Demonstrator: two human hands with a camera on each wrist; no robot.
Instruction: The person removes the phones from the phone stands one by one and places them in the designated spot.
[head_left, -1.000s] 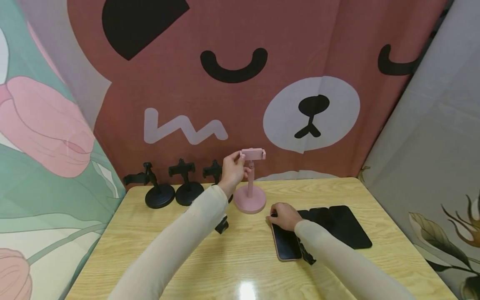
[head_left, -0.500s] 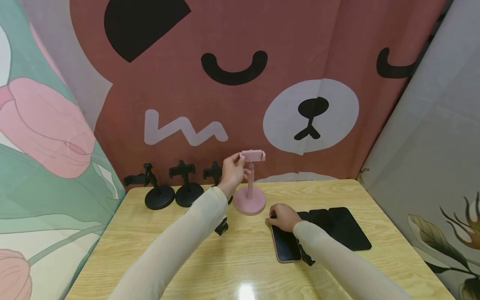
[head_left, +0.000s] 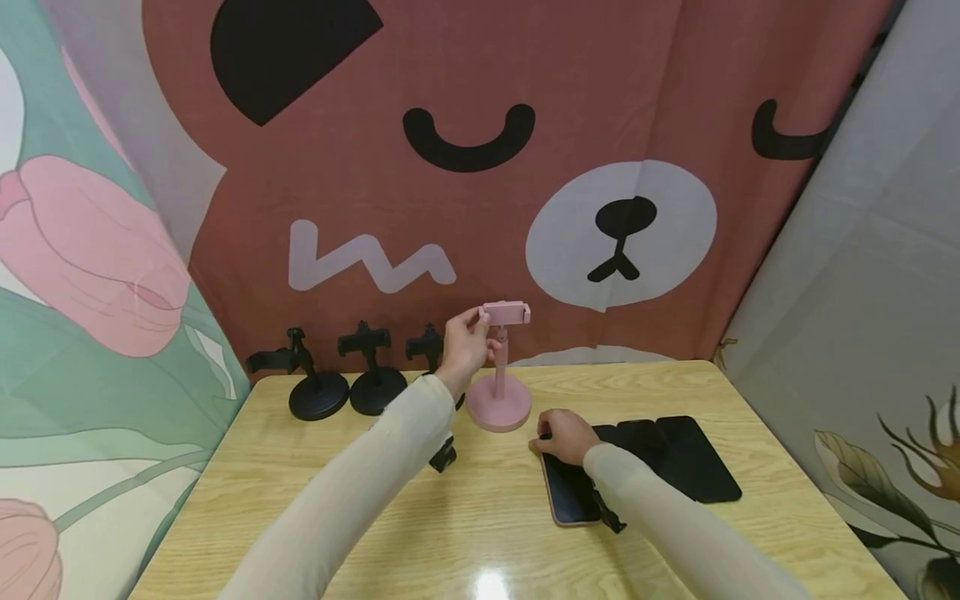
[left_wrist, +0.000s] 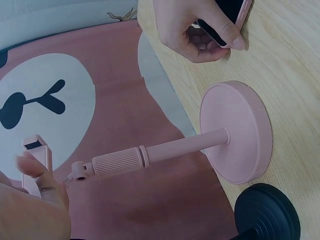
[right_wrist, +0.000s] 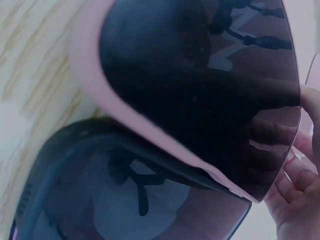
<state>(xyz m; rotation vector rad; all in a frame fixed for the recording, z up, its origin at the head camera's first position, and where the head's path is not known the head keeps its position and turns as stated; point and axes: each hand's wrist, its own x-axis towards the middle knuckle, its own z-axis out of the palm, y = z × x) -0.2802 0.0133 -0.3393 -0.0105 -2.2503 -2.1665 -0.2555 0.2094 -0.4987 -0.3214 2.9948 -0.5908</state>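
Note:
My left hand [head_left: 463, 343] pinches the left end of the clamp [head_left: 507, 313] on a pink phone stand. The stand stands upright on its round base [head_left: 498, 404]; its ribbed pole [left_wrist: 120, 162] shows in the left wrist view. My right hand [head_left: 567, 435] grips the far end of a phone [head_left: 572, 492] with a pink edge and dark screen. In the left wrist view the thumb lies along the phone's edge and the other fingers curl in at its end. The right wrist view shows the phone [right_wrist: 175, 75] overlapping a black phone [right_wrist: 90, 200] beside it.
Black phone stands line the back left of the wooden table [head_left: 420, 542]: one at the far left [head_left: 318, 396], one beside it [head_left: 377, 390], and a third [head_left: 426, 342] partly behind my left arm. Black phones [head_left: 697, 458] lie side by side at the right. A printed curtain [head_left: 480, 208] hangs behind.
The scene sits slightly lower in the head view. Both hands keep their holds on the stand's clamp and the phone, with hardly any movement.

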